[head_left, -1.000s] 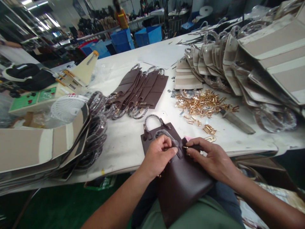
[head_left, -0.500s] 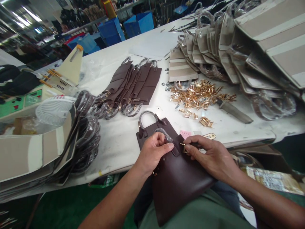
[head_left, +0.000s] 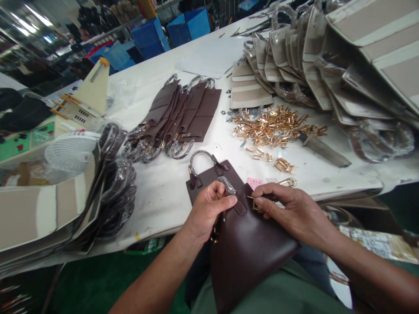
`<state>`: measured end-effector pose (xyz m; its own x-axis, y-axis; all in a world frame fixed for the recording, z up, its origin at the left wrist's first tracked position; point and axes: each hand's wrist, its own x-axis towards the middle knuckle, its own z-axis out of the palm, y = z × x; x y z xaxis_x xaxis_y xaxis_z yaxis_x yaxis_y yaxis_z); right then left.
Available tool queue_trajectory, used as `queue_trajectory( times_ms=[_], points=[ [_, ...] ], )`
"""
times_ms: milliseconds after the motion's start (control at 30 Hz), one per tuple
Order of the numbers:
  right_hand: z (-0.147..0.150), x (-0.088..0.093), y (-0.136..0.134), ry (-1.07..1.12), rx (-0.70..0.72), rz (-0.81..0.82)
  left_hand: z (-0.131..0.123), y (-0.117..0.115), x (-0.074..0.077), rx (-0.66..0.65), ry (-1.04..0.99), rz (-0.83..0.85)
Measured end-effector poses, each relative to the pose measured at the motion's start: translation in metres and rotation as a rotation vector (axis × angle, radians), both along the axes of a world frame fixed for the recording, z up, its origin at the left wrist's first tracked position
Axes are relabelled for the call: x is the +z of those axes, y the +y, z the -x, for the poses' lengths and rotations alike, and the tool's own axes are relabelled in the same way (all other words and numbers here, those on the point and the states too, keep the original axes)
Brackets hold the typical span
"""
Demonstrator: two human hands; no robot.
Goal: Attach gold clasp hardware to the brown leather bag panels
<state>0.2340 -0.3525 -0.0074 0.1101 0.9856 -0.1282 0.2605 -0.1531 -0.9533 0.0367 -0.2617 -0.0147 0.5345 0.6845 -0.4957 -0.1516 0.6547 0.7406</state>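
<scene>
A dark brown leather bag panel [head_left: 253, 257] rests across my lap, its upper end leaning on the table edge over another dark brown panel [head_left: 206, 174] with a wrapped handle. My left hand [head_left: 209, 209] pinches the plastic-wrapped handle [head_left: 226, 185] near its leather tab [head_left: 241, 206]. Between the thumb and forefinger of my right hand [head_left: 288, 209] is a small gold metal buckle [head_left: 254, 203], held close to the panel's top edge. The fingers partly cover the buckle. A gold oblong fitting [head_left: 288, 182] lies just behind my right hand.
A heap of gold fittings [head_left: 271, 126] lies on the white table [head_left: 157, 196], beside a knife-like tool [head_left: 325, 150]. Brown panels [head_left: 183, 113] are stacked behind. Beige panels [head_left: 252, 83] stand at right, more [head_left: 29, 213] at left by a white fan [head_left: 70, 150].
My hands keep nearly the same hold on the handle and the gold buckle. The handle's tab has tilted slightly, and the view has shifted a little.
</scene>
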Motion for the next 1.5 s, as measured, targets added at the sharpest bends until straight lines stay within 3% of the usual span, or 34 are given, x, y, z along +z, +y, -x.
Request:
queue_trajectory(
  times_ms=[433,900,1167,1333,1500],
  points=[
    [0.001,0.0,0.004,-0.098,0.105,-0.08,0.002,-0.003,0.005,-0.019,0.033,-0.052],
    [-0.002,0.013,0.009,-0.226,0.27,0.014,0.003,-0.003,0.016,-0.161,0.318,-0.513],
    [-0.005,0.016,0.006,-0.217,0.332,0.038,0.002,-0.007,0.017,-0.165,0.381,-0.627],
    [-0.001,0.014,0.005,-0.223,0.317,0.03,0.001,-0.012,0.018,-0.172,0.413,-0.667],
    [0.006,0.003,0.005,-0.185,0.21,0.0,0.001,-0.013,0.024,-0.168,0.448,-0.75]
  ],
)
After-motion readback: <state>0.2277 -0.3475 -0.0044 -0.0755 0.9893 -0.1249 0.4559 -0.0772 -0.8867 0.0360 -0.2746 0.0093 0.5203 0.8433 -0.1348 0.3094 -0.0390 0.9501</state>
